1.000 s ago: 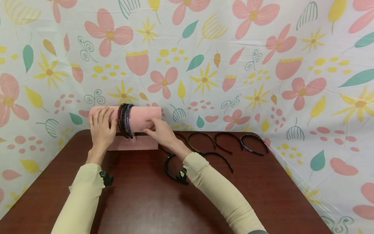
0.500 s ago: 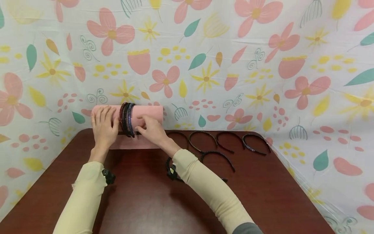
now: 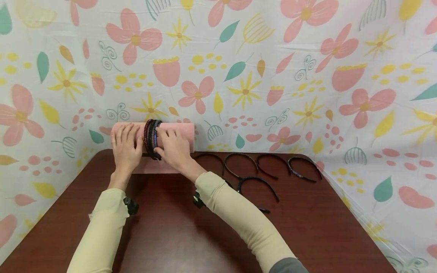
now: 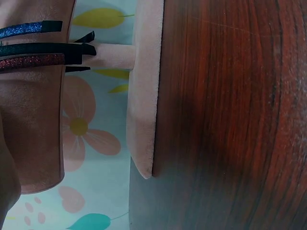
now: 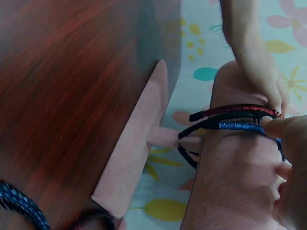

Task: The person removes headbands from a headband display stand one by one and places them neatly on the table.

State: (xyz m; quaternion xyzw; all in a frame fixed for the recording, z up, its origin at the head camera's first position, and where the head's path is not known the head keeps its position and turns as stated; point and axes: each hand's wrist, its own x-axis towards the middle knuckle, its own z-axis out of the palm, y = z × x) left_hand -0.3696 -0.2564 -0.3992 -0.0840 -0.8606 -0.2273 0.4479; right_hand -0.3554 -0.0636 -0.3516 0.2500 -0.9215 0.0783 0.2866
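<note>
A pink headband stand, a padded roll (image 3: 186,131) on a flat base (image 5: 129,143), stands at the table's back left. Several headbands sit side by side round the roll's middle; a glittery blue headband (image 5: 240,127), a dark headband (image 4: 41,49) and a red headband (image 4: 33,61) can be told apart. My left hand (image 3: 127,147) rests over the roll's left part, its thumb beside the headbands. My right hand (image 3: 175,148) lies over the roll just right of them, its fingertips and thumb touching the blue headband's side. Behind the roll, the fingertips are partly hidden.
More headbands lie on the brown table (image 3: 164,235) to the right, among them a yellowish headband (image 3: 239,154), a blue-patterned headband (image 3: 297,172) and a dark headband (image 3: 259,180). My right sleeve (image 3: 235,212) covers part of another. A flowered cloth (image 3: 246,68) hangs behind the table.
My right hand has moved left along the roll from its right end and now touches the headbands. The left hand stays on the roll; the view has shifted slightly.
</note>
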